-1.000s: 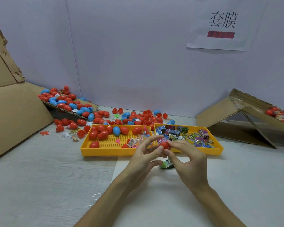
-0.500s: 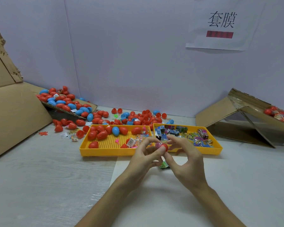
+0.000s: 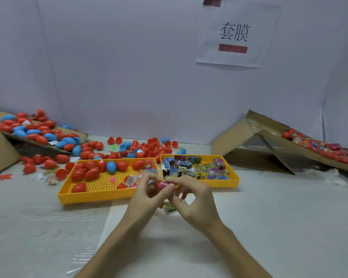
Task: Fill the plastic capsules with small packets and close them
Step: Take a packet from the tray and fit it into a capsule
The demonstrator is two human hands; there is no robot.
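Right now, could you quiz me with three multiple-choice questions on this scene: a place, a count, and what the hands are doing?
1. Where are the small packets heaped? A. on the wall sign B. in the right yellow tray C. on a forearm
2. How many blue capsules lie in the left yellow tray? A. one B. none C. five
3. What holds the red capsule? A. the table B. tongs C. the left hand and right hand

1 B: packets fill that tray. 2 A: only one shows there. 3 C: both pinch it between them.
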